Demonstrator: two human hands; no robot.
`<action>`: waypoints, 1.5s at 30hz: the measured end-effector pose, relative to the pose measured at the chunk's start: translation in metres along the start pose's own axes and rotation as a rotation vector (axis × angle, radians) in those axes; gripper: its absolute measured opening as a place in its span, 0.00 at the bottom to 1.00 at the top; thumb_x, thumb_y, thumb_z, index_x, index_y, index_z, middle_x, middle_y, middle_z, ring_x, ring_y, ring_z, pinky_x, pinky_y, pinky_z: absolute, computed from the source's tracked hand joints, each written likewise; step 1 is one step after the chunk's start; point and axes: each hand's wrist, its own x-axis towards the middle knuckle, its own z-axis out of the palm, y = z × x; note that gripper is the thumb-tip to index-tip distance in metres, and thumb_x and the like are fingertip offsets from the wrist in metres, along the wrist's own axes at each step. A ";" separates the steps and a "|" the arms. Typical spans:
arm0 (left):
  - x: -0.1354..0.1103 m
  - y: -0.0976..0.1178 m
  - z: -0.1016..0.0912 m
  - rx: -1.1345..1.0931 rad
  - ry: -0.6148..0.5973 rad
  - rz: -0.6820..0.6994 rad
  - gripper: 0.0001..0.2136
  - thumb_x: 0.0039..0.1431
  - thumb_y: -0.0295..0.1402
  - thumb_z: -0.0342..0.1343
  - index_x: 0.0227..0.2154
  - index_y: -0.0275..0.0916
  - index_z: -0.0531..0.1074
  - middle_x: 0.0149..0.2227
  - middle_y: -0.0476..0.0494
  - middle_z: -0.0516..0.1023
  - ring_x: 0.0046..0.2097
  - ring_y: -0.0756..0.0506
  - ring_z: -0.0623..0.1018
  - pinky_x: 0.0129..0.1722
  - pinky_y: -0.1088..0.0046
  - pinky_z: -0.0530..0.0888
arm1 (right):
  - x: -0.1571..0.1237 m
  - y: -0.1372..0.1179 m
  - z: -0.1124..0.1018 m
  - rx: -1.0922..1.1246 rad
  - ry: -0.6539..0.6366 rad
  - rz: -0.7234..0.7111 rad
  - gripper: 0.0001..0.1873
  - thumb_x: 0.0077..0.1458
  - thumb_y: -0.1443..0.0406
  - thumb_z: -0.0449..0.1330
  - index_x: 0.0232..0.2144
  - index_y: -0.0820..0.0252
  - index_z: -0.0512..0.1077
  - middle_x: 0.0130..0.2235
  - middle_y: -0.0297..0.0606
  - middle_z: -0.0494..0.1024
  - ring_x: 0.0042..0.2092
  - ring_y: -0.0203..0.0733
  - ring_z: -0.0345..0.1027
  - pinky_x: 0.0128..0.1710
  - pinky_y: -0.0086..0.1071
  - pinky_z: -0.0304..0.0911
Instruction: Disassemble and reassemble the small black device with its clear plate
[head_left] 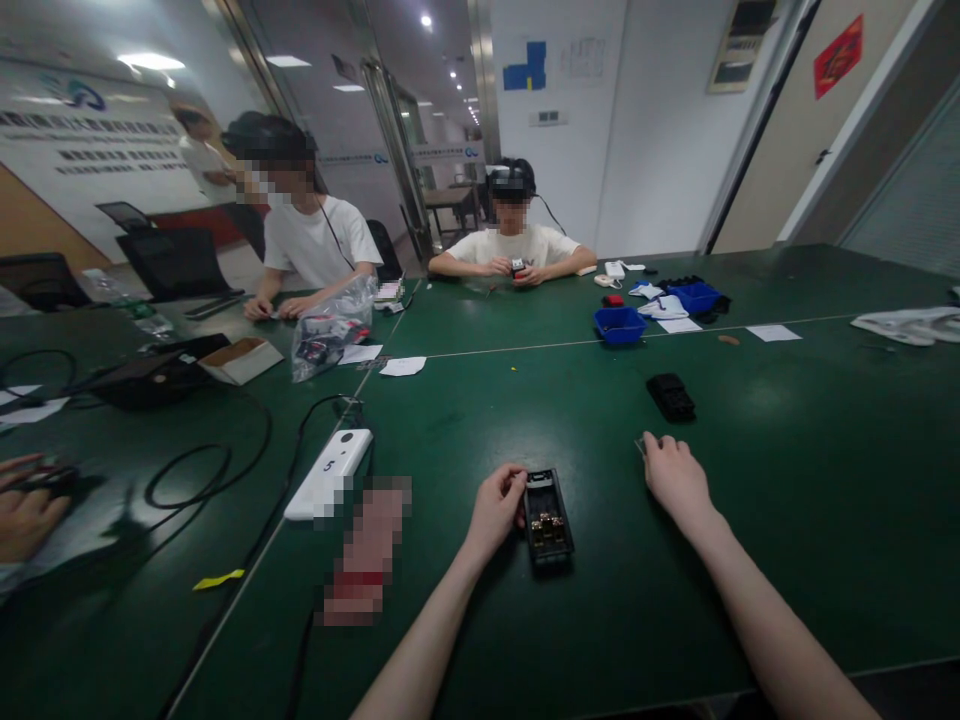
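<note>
My left hand (496,510) is closed at the upper left edge of a black rectangular plastic housing (534,525), which lies on the green table. Its open side faces up, showing gold-coloured metal parts inside the lower half. To the right, my right hand (676,480) is pinched just above the table, apart from the housing. A small, thin, pale piece (640,446) sticks out from its fingertips; what it is I cannot make out. Just beyond that hand lies a second black plastic part (670,397).
Left of my arm are a white power bank (330,475) marked 5, a pixelated reddish object (371,550) and black cables (187,480). Farther off stand a blue bin (620,325) and a plastic bag (330,335). Two people sit across the table; another person's hands (30,510) show at left.
</note>
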 end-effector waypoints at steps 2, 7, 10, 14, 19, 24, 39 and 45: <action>0.000 0.000 0.000 -0.010 0.007 -0.002 0.14 0.54 0.43 0.52 0.34 0.36 0.68 0.19 0.54 0.68 0.16 0.54 0.66 0.15 0.81 0.63 | -0.001 -0.019 0.003 -0.148 -0.026 -0.007 0.18 0.60 0.69 0.46 0.51 0.68 0.64 0.44 0.57 0.73 0.47 0.53 0.67 0.42 0.43 0.65; -0.001 0.001 0.001 -0.018 0.006 0.002 0.14 0.52 0.43 0.53 0.35 0.36 0.67 0.20 0.55 0.68 0.16 0.54 0.66 0.14 0.81 0.63 | 0.003 -0.058 -0.006 0.010 -0.218 -0.200 0.21 0.56 0.71 0.48 0.53 0.65 0.63 0.38 0.49 0.77 0.40 0.46 0.72 0.39 0.35 0.64; 0.000 0.000 0.001 -0.020 0.011 -0.001 0.14 0.51 0.42 0.54 0.35 0.36 0.67 0.18 0.56 0.66 0.16 0.54 0.65 0.14 0.80 0.64 | 0.008 -0.073 -0.014 0.361 -0.212 -0.267 0.22 0.54 0.70 0.49 0.52 0.61 0.63 0.33 0.41 0.78 0.33 0.39 0.73 0.36 0.31 0.64; 0.001 -0.003 0.001 -0.012 0.007 0.005 0.14 0.50 0.42 0.55 0.34 0.36 0.67 0.17 0.57 0.65 0.16 0.54 0.65 0.14 0.80 0.65 | 0.006 -0.091 -0.010 1.062 -0.300 -0.195 0.18 0.49 0.69 0.53 0.45 0.58 0.62 0.30 0.33 0.77 0.29 0.37 0.73 0.32 0.31 0.67; 0.002 -0.005 0.001 -0.009 -0.004 0.012 0.14 0.50 0.41 0.55 0.34 0.36 0.66 0.17 0.56 0.66 0.16 0.54 0.65 0.14 0.80 0.65 | -0.007 -0.102 0.013 1.489 -0.438 -0.109 0.22 0.41 0.71 0.62 0.39 0.56 0.59 0.29 0.29 0.77 0.32 0.36 0.74 0.36 0.32 0.67; 0.003 -0.005 0.001 0.004 0.002 0.018 0.14 0.51 0.41 0.54 0.34 0.36 0.66 0.17 0.55 0.66 0.16 0.53 0.65 0.14 0.79 0.65 | -0.013 -0.099 0.024 1.509 -0.492 -0.098 0.21 0.41 0.69 0.63 0.39 0.56 0.61 0.29 0.29 0.76 0.32 0.36 0.74 0.36 0.32 0.67; 0.001 -0.004 0.001 0.034 -0.006 0.011 0.12 0.52 0.40 0.53 0.34 0.36 0.67 0.16 0.56 0.66 0.16 0.53 0.65 0.15 0.79 0.66 | -0.011 -0.097 0.026 1.364 -0.459 -0.137 0.19 0.42 0.72 0.60 0.40 0.58 0.63 0.29 0.29 0.74 0.30 0.35 0.73 0.33 0.30 0.67; 0.001 -0.004 0.001 0.037 -0.015 0.017 0.13 0.53 0.41 0.52 0.34 0.35 0.67 0.18 0.54 0.69 0.16 0.52 0.67 0.15 0.79 0.66 | -0.011 -0.097 0.026 1.330 -0.478 -0.150 0.19 0.42 0.72 0.59 0.40 0.58 0.63 0.29 0.30 0.72 0.30 0.35 0.72 0.33 0.31 0.66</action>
